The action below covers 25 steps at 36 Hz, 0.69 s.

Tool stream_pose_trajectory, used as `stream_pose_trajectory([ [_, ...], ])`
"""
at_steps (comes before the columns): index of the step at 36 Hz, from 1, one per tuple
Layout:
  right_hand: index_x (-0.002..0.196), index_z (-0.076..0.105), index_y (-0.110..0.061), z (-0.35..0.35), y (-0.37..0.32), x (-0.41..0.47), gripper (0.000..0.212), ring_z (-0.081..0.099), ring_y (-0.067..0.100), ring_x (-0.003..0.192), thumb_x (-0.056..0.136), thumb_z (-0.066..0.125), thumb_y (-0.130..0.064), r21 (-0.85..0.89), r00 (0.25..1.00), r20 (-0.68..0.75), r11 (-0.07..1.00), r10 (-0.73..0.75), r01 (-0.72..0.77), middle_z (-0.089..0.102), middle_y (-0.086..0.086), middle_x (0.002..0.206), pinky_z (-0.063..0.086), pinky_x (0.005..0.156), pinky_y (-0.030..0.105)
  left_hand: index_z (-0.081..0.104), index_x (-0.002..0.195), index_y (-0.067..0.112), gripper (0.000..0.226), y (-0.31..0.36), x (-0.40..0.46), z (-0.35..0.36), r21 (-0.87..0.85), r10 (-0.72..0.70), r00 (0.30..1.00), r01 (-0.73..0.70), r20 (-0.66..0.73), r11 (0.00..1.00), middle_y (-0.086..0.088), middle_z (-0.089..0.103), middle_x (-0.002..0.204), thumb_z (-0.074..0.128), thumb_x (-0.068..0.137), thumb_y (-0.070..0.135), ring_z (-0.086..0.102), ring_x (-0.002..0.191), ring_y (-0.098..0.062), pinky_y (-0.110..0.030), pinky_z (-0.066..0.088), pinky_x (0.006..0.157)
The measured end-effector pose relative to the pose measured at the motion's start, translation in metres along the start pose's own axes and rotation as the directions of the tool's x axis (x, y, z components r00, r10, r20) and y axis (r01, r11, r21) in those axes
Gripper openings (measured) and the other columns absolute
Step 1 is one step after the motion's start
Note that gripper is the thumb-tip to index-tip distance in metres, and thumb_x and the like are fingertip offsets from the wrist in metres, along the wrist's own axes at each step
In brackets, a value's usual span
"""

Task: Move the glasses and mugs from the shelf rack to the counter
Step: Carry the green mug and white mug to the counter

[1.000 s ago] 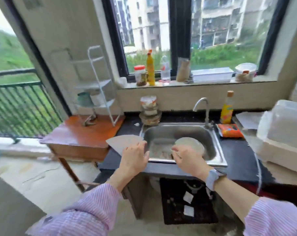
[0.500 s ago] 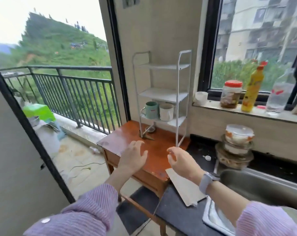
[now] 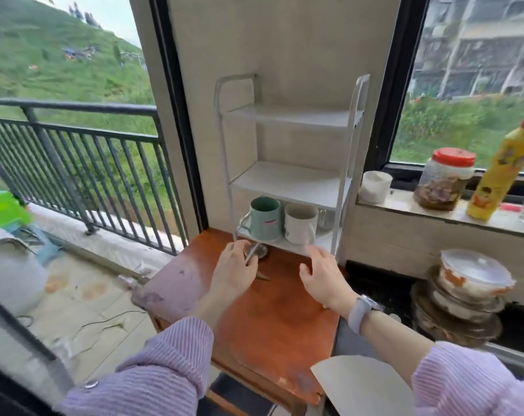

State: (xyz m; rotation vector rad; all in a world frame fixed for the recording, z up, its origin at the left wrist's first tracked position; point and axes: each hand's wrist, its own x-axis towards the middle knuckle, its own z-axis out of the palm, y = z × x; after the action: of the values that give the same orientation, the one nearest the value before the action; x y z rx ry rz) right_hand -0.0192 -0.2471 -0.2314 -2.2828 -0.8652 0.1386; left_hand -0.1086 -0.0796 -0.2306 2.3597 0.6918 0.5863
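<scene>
Two mugs, a green mug (image 3: 265, 218) and a white mug (image 3: 300, 223), stood side by side on the bottom tier of the shelf rack (image 3: 290, 178), with what may have been a glass (image 3: 325, 219) dimly behind them. Both hands were empty with fingers spread, the left hand (image 3: 233, 271) below the green mug, the right hand (image 3: 322, 273) below the white. Each would best take its mug around the body, lifting clear of the tier above. Compared with half a second earlier, the hands had come nearer the rack above the wooden surface (image 3: 263, 319).
</scene>
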Motion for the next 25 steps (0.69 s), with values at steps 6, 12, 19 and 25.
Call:
stream_pose_trajectory([
  [6, 0.143, 0.018, -0.005, 0.025, 0.004, 0.055, 0.059, 0.027, 0.033, 0.133, 0.091, 0.044, -0.013, -0.032, 0.989, -0.102, 0.994, 0.103, -0.106, 0.03, 0.018, 0.144, 0.028, 0.113, 0.041, 0.018, 0.144, 0.015, 0.067, -0.034, 0.067, 0.023, -0.031, 0.005, 0.984, 0.001, 0.181, 1.0, -0.015, 0.021, 0.15, 0.054, 0.09, 0.032, 0.021, 0.137, -0.036, -0.043, 0.024, 0.111],
  [12, 0.139, 0.025, -0.007, 0.037, 0.011, 0.107, 0.051, 0.044, 0.034, 0.121, 0.092, 0.045, -0.013, 0.049, 0.944, -0.169, 0.96, 0.282, -0.277, 0.037, 0.019, 0.136, 0.038, 0.098, 0.034, 0.013, 0.146, 0.011, 0.072, -0.053, 0.123, 0.04, -0.142, 0.081, 0.975, -0.051, 0.208, 0.989, -0.011, 0.019, 0.153, 0.054, 0.09, 0.027, 0.016, 0.141, -0.03, -0.039, 0.021, 0.113],
  [19, 0.11, 0.044, -0.01, 0.049, 0.033, 0.14, 0.021, 0.051, 0.022, 0.074, 0.094, 0.042, -0.024, 0.311, 0.814, -0.218, 0.829, 0.538, -0.465, 0.049, 0.003, 0.084, 0.039, 0.067, 0.03, 0.042, 0.126, 0.008, 0.049, -0.063, 0.158, 0.055, -0.312, 0.041, 0.988, 0.007, 0.146, 0.95, -0.003, 0.052, 0.121, 0.063, 0.085, 0.026, 0.05, 0.103, -0.013, -0.016, 0.041, 0.077],
  [25, 0.099, 0.051, -0.02, 0.048, 0.041, 0.143, 0.017, 0.056, 0.018, 0.08, 0.091, 0.045, -0.034, 0.539, 0.783, -0.138, 0.709, 0.607, -0.455, 0.055, 0.0, 0.085, 0.054, 0.07, 0.03, 0.051, 0.099, 0.012, 0.032, -0.069, 0.172, 0.061, -0.382, 0.002, 0.97, 0.093, 0.241, 0.92, 0.003, 0.056, 0.083, 0.067, 0.081, 0.034, 0.05, 0.067, -0.005, -0.011, 0.039, 0.048],
])
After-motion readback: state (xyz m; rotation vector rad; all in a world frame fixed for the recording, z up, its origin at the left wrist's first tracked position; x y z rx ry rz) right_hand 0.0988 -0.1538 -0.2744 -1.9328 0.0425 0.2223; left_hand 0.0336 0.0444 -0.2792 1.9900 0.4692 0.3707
